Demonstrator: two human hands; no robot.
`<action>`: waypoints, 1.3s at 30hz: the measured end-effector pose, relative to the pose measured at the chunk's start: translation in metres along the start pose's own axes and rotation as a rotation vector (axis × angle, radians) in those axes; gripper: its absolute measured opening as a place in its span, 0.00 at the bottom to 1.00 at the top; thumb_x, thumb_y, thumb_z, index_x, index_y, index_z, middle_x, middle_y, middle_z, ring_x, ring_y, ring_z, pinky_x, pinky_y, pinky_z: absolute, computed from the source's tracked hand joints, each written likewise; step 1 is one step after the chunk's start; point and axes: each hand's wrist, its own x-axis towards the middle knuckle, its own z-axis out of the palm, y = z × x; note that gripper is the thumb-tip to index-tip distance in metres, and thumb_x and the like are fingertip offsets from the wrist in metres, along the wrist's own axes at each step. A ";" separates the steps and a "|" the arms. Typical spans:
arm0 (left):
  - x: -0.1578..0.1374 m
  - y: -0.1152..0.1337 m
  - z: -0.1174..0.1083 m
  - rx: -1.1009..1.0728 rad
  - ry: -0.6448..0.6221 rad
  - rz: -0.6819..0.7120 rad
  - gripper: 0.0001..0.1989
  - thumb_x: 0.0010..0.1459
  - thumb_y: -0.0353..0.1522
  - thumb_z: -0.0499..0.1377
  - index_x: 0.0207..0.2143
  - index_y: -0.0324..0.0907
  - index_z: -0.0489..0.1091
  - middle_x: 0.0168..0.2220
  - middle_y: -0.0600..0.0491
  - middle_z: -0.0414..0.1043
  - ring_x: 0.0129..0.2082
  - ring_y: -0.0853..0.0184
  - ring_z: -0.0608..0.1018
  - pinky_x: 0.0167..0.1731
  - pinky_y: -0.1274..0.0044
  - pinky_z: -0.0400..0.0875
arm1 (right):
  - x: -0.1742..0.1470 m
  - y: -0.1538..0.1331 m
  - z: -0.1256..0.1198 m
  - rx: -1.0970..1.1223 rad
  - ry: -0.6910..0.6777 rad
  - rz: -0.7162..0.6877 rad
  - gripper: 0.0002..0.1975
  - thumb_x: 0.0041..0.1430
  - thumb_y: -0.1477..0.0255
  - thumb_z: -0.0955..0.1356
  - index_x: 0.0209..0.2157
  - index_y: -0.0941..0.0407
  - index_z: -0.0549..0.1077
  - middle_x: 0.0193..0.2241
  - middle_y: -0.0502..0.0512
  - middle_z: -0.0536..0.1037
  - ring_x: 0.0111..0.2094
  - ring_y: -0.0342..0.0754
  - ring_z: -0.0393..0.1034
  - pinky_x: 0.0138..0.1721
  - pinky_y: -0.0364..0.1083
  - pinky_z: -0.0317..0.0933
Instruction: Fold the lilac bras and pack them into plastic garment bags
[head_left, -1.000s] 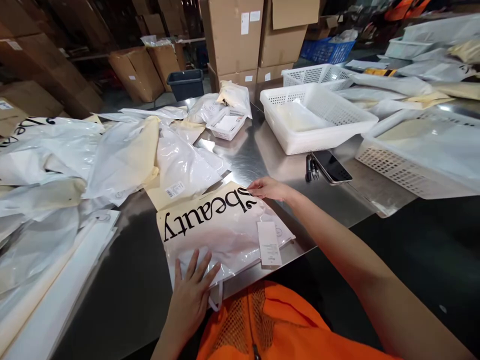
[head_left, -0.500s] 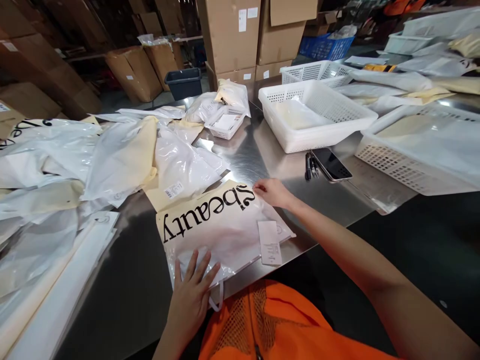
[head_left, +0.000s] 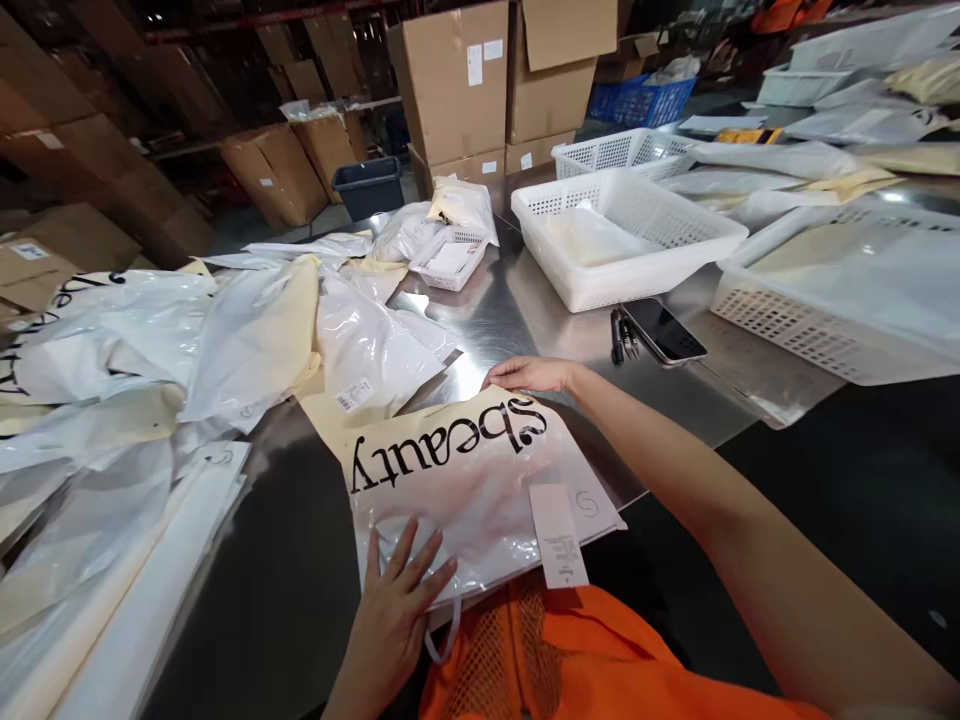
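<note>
In front of me lies a glossy plastic bag [head_left: 480, 500] with black "beauty" lettering, upside down from my side, over the table's near edge. My left hand [head_left: 401, 605] rests on its near left part, fingers spread. At the bag's far edge, my right hand [head_left: 529, 373] has its fingers closed on the rim; the fingertips are partly hidden. A white paper tag [head_left: 559, 535] lies on the bag's right side. A thin white loop [head_left: 446, 640] hangs from the near edge beside my left hand. Cream-coloured lining shows along the bag's far left edge.
Packed plastic bags [head_left: 255, 340] pile up on the left. A small white basket [head_left: 448, 262] stands farther back. On the right are a white basket [head_left: 637, 270], pens [head_left: 621, 335], a phone [head_left: 666, 330] and another basket [head_left: 817, 325]. Cardboard boxes [head_left: 454, 90] stand behind the steel table.
The bag has slid toward me and slightly right, with its far edge lifted a little. My right hand has shifted left along that edge; my left hand stays flat on the bag.
</note>
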 end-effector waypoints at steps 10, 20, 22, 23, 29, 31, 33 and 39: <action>0.000 -0.002 0.004 -0.004 0.037 0.018 0.34 0.57 0.20 0.52 0.63 0.54 0.61 0.67 0.56 0.57 0.70 0.53 0.46 0.66 0.48 0.31 | -0.033 0.007 -0.014 -0.183 0.102 -0.046 0.16 0.40 0.71 0.76 0.35 0.60 0.78 0.24 0.49 0.75 0.26 0.43 0.68 0.29 0.40 0.59; 0.000 0.000 0.005 0.047 0.030 0.016 0.35 0.57 0.20 0.52 0.64 0.54 0.60 0.68 0.56 0.54 0.70 0.52 0.45 0.66 0.49 0.31 | -0.016 0.031 -0.016 -0.088 0.548 -0.044 0.10 0.55 0.65 0.69 0.32 0.58 0.73 0.24 0.52 0.73 0.23 0.43 0.66 0.26 0.41 0.63; 0.001 -0.001 0.004 0.063 0.025 0.029 0.35 0.56 0.20 0.52 0.64 0.54 0.59 0.68 0.57 0.54 0.70 0.52 0.45 0.66 0.49 0.29 | -0.013 0.040 -0.012 -0.073 0.589 -0.052 0.13 0.59 0.61 0.66 0.36 0.57 0.70 0.24 0.51 0.72 0.22 0.43 0.66 0.23 0.41 0.62; 0.001 -0.001 0.004 0.068 0.021 0.022 0.35 0.56 0.19 0.52 0.64 0.54 0.59 0.68 0.58 0.53 0.70 0.52 0.45 0.66 0.49 0.29 | -0.013 0.043 -0.009 -0.074 0.600 -0.067 0.14 0.60 0.59 0.65 0.38 0.56 0.70 0.25 0.51 0.72 0.23 0.43 0.66 0.23 0.41 0.62; 0.002 0.001 0.004 0.061 0.045 0.009 0.34 0.57 0.20 0.51 0.64 0.53 0.60 0.67 0.58 0.55 0.71 0.53 0.45 0.66 0.49 0.29 | -0.025 0.039 -0.006 -0.201 0.647 -0.254 0.19 0.56 0.55 0.69 0.41 0.55 0.73 0.34 0.53 0.75 0.33 0.46 0.70 0.35 0.44 0.66; 0.003 0.001 0.003 0.061 0.055 0.018 0.34 0.57 0.19 0.51 0.64 0.52 0.60 0.67 0.57 0.55 0.71 0.54 0.45 0.66 0.50 0.29 | -0.027 0.036 -0.008 -0.258 0.678 -0.289 0.16 0.54 0.58 0.70 0.36 0.56 0.74 0.34 0.53 0.76 0.34 0.47 0.70 0.38 0.45 0.65; 0.003 0.000 0.003 0.070 0.061 0.028 0.34 0.56 0.19 0.52 0.63 0.52 0.61 0.67 0.57 0.56 0.70 0.53 0.45 0.66 0.50 0.29 | -0.026 0.035 -0.010 -0.303 0.727 -0.291 0.12 0.56 0.62 0.70 0.32 0.57 0.72 0.31 0.54 0.76 0.33 0.47 0.70 0.38 0.45 0.64; 0.001 -0.002 0.005 0.117 0.050 0.050 0.34 0.55 0.20 0.52 0.63 0.51 0.62 0.68 0.56 0.54 0.70 0.51 0.45 0.66 0.49 0.28 | -0.021 0.026 -0.008 -0.378 0.738 -0.207 0.07 0.61 0.68 0.67 0.34 0.58 0.71 0.31 0.53 0.78 0.31 0.44 0.71 0.35 0.42 0.63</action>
